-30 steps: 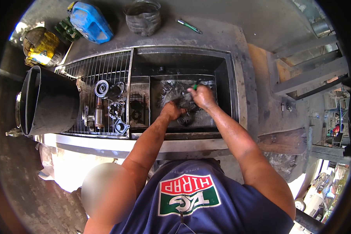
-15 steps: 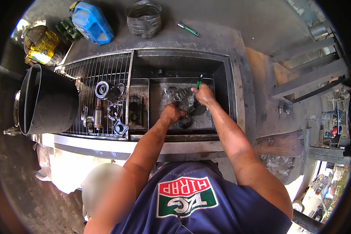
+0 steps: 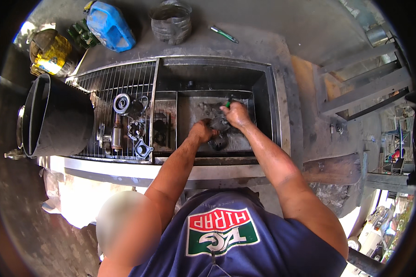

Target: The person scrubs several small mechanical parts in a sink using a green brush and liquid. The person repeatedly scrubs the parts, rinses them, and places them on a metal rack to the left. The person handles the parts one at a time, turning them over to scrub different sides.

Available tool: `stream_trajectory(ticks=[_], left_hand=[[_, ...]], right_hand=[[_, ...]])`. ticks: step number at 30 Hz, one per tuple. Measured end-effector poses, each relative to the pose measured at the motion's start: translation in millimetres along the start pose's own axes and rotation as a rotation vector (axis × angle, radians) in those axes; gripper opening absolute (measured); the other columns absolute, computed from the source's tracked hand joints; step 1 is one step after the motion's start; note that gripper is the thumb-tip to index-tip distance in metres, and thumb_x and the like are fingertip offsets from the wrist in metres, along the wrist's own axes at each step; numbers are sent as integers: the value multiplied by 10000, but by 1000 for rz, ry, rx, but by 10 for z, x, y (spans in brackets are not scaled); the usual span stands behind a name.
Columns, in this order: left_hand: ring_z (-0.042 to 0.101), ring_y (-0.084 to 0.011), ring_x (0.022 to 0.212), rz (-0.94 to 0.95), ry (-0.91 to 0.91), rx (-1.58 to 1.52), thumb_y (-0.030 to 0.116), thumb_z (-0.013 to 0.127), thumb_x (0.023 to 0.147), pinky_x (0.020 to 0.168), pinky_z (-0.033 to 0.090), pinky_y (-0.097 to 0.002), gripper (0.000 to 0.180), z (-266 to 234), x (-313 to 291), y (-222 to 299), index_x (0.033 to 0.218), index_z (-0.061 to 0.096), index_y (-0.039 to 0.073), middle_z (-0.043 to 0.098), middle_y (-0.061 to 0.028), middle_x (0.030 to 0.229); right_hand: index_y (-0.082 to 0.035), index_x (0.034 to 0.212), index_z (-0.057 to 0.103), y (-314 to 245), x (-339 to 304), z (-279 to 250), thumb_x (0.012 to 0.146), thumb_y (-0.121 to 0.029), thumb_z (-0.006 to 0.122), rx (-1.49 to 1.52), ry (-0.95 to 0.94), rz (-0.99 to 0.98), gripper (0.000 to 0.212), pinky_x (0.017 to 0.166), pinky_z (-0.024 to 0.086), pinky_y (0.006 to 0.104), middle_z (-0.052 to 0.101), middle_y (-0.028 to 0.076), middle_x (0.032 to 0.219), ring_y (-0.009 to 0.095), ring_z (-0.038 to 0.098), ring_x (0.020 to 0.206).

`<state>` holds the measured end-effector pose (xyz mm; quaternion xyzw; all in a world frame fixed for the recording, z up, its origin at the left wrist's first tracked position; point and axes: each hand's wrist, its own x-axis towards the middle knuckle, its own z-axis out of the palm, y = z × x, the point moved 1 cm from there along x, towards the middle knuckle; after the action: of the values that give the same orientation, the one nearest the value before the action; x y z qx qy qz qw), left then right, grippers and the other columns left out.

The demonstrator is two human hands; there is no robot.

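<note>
In the washing tray of the metal basin, my left hand is closed on a dark, wet-looking metal motor part. Just beyond and to the right, my right hand grips a green-handled tool; its working end is too blurred to make out. The tool hand is close above the part. Another dark rounded piece lies by my left fingers, nearer me. I cannot tell whether it is joined to the held part.
Left of the tray, a wire rack carries an armature, a round housing and other motor parts. A black bucket lies at its left end. Behind stand a blue jug, a cut plastic container and a green pen-like tool.
My right hand has moved left and slightly nearer me, and the green handle has tipped and come closer to the part. My left hand stays about where it was.
</note>
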<state>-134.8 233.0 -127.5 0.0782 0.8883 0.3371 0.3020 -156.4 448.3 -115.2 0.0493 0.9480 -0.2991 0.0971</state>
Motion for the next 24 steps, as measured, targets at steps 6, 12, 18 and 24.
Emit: stream_trajectory(ticks=[6, 12, 18, 24], left_hand=[[662, -388, 1269, -23, 32, 40, 508, 875, 786, 1078, 531, -439, 813, -6, 1, 8, 1367, 638, -9, 695, -260, 1331], [652, -404, 1274, -13, 14, 62, 498, 889, 765, 1075, 535, -450, 847, -3, 69, 34, 1383, 619, -16, 690, -275, 1327], [650, -415, 1279, -38, 123, 13, 409, 923, 742, 1081, 536, -439, 1022, -10, -88, 94, 1520, 432, -38, 671, -302, 1346], [638, -416, 1305, -112, 80, -6, 489, 959, 685, 1102, 527, -434, 1217, -66, -82, 187, 1572, 331, -58, 645, -329, 1371]], right_hand=[[-27, 1037, 776, -252, -211, -128, 985, -387, 741, -129, 119, 175, 365, 827, 569, 494, 767, 220, 951, 406, 743, 919], [-38, 1032, 783, -363, -444, -47, 926, -258, 806, 143, 89, -276, 245, 773, 571, 440, 775, 200, 954, 344, 757, 836], [-46, 974, 791, -460, -365, -38, 917, -312, 813, 348, -71, -192, 273, 787, 575, 459, 770, 193, 915, 365, 746, 846], [-74, 927, 800, -427, -325, 115, 918, -387, 813, 60, 107, -59, 314, 760, 569, 473, 759, 192, 850, 376, 735, 788]])
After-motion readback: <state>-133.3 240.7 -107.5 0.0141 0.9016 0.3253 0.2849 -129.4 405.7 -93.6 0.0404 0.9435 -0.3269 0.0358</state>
